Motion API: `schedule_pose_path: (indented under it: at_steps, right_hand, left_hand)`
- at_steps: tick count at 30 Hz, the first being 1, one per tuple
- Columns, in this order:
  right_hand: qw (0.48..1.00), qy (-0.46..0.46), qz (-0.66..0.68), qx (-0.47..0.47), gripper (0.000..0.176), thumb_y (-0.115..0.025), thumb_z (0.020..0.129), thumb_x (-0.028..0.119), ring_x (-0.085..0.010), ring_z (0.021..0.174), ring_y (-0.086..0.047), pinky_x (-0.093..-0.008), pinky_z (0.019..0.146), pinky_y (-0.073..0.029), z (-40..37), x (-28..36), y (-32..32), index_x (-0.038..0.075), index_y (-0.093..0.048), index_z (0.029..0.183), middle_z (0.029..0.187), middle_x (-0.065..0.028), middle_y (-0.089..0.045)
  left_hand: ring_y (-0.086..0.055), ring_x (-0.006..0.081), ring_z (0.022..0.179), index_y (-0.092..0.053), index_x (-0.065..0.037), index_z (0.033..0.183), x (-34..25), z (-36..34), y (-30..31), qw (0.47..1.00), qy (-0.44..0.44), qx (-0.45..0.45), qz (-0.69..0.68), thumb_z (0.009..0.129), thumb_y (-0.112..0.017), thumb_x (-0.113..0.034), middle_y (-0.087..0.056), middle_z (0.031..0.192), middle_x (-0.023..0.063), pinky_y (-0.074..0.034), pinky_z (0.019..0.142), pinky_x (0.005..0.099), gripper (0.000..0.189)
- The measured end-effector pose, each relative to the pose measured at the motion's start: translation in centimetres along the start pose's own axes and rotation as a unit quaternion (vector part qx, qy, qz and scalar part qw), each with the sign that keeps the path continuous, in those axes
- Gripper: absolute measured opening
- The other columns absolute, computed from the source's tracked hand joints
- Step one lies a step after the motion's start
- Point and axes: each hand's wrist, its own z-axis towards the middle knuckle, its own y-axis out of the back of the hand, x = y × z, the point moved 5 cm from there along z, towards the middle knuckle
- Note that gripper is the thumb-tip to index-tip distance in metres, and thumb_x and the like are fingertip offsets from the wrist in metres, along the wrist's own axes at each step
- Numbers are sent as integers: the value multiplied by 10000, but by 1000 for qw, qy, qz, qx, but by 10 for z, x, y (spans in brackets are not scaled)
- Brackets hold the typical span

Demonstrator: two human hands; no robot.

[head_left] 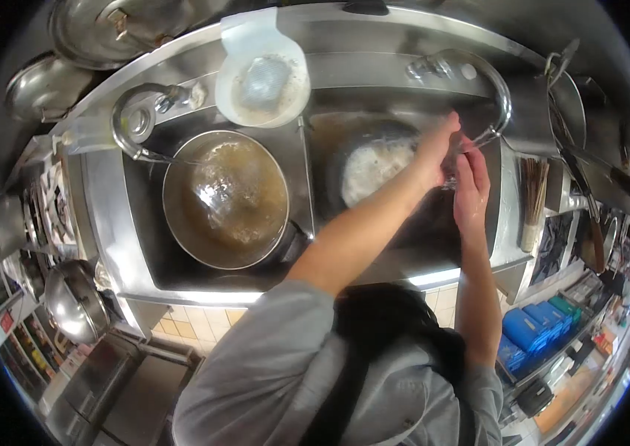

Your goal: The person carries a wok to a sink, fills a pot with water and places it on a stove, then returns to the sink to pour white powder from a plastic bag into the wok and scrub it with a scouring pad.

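Both my hands reach over the right basin of a steel sink (404, 256). My left hand (435, 149) and my right hand (471, 186) are close together under the spout of the curved right tap (505, 97), fingers apart, holding nothing I can make out. Just left of them a dark wok (371, 167) with foamy white water lies in that basin. The left basin holds a large pan (226, 201) full of brown murky water, and the left tap (133, 119) runs a stream into it.
A white plastic bowl (263, 82) with a scouring pad sits on the ledge between the taps. Steel lids (99, 30) lie at top left, a steel bowl (73, 301) at lower left, a bamboo brush (532, 201) at right, blue crates (534, 327) lower right.
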Motion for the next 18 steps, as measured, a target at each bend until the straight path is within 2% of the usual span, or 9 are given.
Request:
schedule_pose_path:
  at_steps: [7, 8, 10, 12, 13, 14, 15, 17, 18]
  right_hand:
    - [993, -51, -95, -53, 424, -567, 1010, 87, -175, 1257, -525, -312, 1088, -383, -88, -62, 68, -20, -492, 1413, 1395, -106, -561]
    - [991, -67, -104, -51, 426, -570, 1011, 96, -172, 1241, -540, -304, 1064, -410, -103, -75, 75, -14, -492, 1415, 1398, -107, -562]
    - [978, -64, -194, -41, 404, -579, 1006, 111, -173, 1201, -577, -300, 987, -475, -128, -102, 96, 1, -523, 1391, 1388, -117, -574]
    - [951, -88, -296, -31, 340, -598, 976, 105, -273, 1209, -610, -355, 953, -513, -149, -109, 117, -5, -585, 1297, 1368, -173, -588]
    - [939, -89, -331, -29, 321, -600, 968, 101, -302, 1204, -615, -373, 950, -517, -157, -109, 124, -8, -597, 1270, 1362, -185, -590]
    - [927, -89, -364, -25, 303, -602, 960, 98, -332, 1199, -619, -390, 948, -521, -166, -110, 128, -11, -610, 1242, 1356, -196, -591]
    - [905, -59, -420, -19, 282, -596, 943, 82, -398, 1183, -609, -442, 959, -516, -171, -96, 125, -24, -612, 1204, 1315, -211, -612]
    - [901, -37, -432, -1, 272, -596, 930, 72, -386, 1152, -622, -450, 978, -503, -178, -93, 126, -7, -625, 1189, 1273, -195, -639]
    - [899, -26, -437, 8, 269, -596, 923, 68, -381, 1137, -628, -453, 988, -496, -181, -92, 126, 1, -632, 1181, 1252, -186, -652]
  left_hand:
    - [-580, 231, 1009, -617, -90, 1175, 33, 40, 1, 999, 14, 17, 30, 874, -781, -276, -585, 1141, 62, -489, 952, 598, 390]
    - [-574, 235, 1078, -609, -88, 1141, 29, 33, -5, 996, -17, 61, 61, 852, -789, -182, -559, 1186, 83, -527, 919, 540, 354]
    - [-614, 214, 1022, -598, -79, 1081, 31, 41, 2, 990, -59, 20, 123, 833, -779, -96, -608, 1102, 89, -571, 809, 421, 308]
    - [-637, 172, 876, -591, -83, 1043, 25, 51, 4, 970, -32, 38, 237, 810, -774, -41, -643, 956, 61, -541, 669, 304, 299]
    - [-626, 151, 769, -597, -95, 1018, 21, 49, 1, 968, -38, -4, 247, 815, -769, -63, -643, 850, 27, -492, 599, 274, 269]
    - [-613, 141, 771, -607, -113, 1015, 16, 51, 1, 941, -5, 3, 338, 864, -750, -140, -649, 879, 20, -468, 582, 266, 210]
    - [-616, 155, 781, -616, -112, 1027, 12, 50, 3, 929, -3, -19, 369, 889, -734, -181, -653, 910, 29, -486, 619, 291, 195]
    - [-632, 215, 835, -624, -99, 1107, 2, 40, -3, 898, -12, -78, 434, 943, -690, -252, -648, 1008, 61, -537, 776, 409, 234]
    - [-634, 228, 848, -612, -98, 1138, 0, 39, -5, 915, -6, -64, 398, 948, -681, -247, -644, 1023, 68, -534, 811, 438, 251]
